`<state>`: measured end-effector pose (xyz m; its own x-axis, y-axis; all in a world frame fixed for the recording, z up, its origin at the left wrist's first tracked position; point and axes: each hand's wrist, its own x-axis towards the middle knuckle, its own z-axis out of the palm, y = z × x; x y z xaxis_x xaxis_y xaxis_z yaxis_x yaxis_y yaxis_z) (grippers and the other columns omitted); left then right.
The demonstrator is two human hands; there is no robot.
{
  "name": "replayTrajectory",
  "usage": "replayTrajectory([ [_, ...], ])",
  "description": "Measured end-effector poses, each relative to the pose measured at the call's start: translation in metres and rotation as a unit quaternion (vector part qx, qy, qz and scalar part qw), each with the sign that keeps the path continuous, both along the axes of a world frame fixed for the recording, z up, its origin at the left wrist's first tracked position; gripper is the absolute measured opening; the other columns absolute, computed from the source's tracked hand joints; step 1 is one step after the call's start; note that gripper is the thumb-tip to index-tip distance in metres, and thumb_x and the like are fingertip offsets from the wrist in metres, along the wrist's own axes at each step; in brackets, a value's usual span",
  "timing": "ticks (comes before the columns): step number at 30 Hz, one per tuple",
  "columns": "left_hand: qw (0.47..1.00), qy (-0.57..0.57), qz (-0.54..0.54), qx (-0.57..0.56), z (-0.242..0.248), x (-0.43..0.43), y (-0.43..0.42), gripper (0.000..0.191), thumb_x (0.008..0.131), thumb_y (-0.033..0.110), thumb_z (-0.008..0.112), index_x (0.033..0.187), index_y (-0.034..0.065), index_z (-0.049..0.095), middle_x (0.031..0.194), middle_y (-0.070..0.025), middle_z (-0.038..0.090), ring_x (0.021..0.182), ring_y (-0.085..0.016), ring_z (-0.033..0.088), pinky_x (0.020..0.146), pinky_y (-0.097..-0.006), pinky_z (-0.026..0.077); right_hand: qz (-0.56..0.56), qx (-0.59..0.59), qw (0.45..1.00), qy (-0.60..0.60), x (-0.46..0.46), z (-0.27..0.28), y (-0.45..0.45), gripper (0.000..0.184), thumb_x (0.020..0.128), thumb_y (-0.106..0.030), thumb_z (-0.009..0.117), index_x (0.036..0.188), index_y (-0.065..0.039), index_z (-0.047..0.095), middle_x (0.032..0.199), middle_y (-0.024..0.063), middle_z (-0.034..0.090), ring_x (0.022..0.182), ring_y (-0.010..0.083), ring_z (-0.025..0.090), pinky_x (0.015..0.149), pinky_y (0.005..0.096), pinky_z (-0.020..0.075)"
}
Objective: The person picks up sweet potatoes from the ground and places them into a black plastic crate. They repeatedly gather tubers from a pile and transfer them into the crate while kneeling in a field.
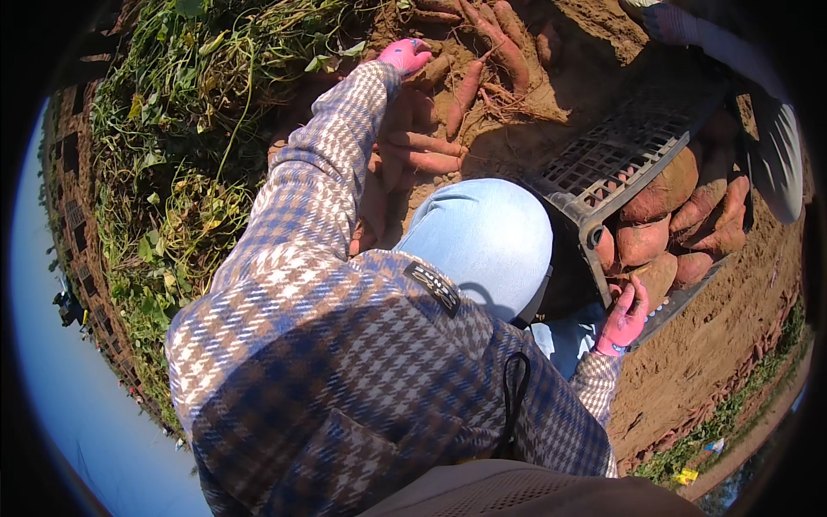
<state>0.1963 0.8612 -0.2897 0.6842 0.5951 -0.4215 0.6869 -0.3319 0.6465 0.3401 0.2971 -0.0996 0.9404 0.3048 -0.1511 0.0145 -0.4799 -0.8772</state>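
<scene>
In the head view my left hand (405, 57), in a pink glove, is stretched out over the heap at the upper middle. Its fingers reach a sweet potato (434, 70); whether they grip it cannot be told. More sweet potatoes (464, 97), some joined by roots, lie on the soil around it. At the right, my gloved right hand (627, 316) is by the rim of a black plastic crate (591, 236), its fingers against a large sweet potato (656, 279) there. The crate holds several large sweet potatoes.
Cut green vines (181, 116) are piled at the left. My bent knee in pale jeans (484, 226) is between the heap and the crate. A co-worker's gloved hand (669, 24) and sleeve are at the upper right, beyond the crate. Bare soil (685, 381) stretches to the lower right.
</scene>
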Motion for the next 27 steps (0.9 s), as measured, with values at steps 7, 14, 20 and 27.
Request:
replayTrajectory([
  [7, 0.96, 0.131, 0.166, 0.182, -0.061, -0.023, 0.104, 0.027, 0.092, 0.028, 0.052, 0.111, 0.0175, 0.067, 0.106, -0.0149, 0.068, 0.103, -0.033, 0.064, 0.088, -0.0414, 0.05, -0.028, -0.112, 0.993, -0.026, -0.02, 0.015, -0.023, 0.024, 0.098, -0.01, 0.052, 0.118, 0.003, 0.057, 0.115, 0.0114, 0.056, 0.089, 0.0194, 0.062, 0.075, 0.029, 0.0572],
  [14, 0.921, 0.268, 0.034, 0.279, -0.045, -0.093, 0.139, 0.043, 0.091, 0.038, 0.055, 0.125, 0.0134, 0.059, 0.12, -0.0171, 0.063, 0.111, -0.032, 0.061, 0.093, -0.0414, 0.049, -0.047, -0.155, 0.987, -0.011, -0.034, 0.042, -0.021, 0.025, 0.099, -0.015, 0.053, 0.118, 0.002, 0.056, 0.111, 0.0112, 0.059, 0.085, 0.0188, 0.063, 0.074, 0.0281, 0.0537],
  [20, 0.903, 0.333, -0.003, 0.27, -0.039, -0.09, 0.089, 0.063, 0.087, 0.047, 0.059, 0.132, 0.0041, 0.053, 0.126, -0.0202, 0.06, 0.116, -0.032, 0.059, 0.096, -0.0404, 0.048, -0.03, -0.126, 0.991, -0.023, -0.039, 0.045, -0.029, 0.026, 0.099, -0.014, 0.052, 0.118, 0.003, 0.057, 0.111, 0.0119, 0.059, 0.084, 0.0186, 0.064, 0.072, 0.0269, 0.0535],
  [27, 0.972, 0.214, -0.049, 0.085, -0.053, -0.093, 0.076, 0.071, 0.083, 0.053, 0.063, 0.137, 0.0079, 0.051, 0.132, -0.0199, 0.056, 0.118, -0.033, 0.057, 0.099, -0.0409, 0.045, 0.004, -0.109, 0.991, -0.074, -0.041, 0.04, -0.035, 0.024, 0.098, -0.009, 0.054, 0.118, 0.003, 0.058, 0.113, 0.0114, 0.058, 0.087, 0.0181, 0.064, 0.074, 0.0273, 0.0563],
])
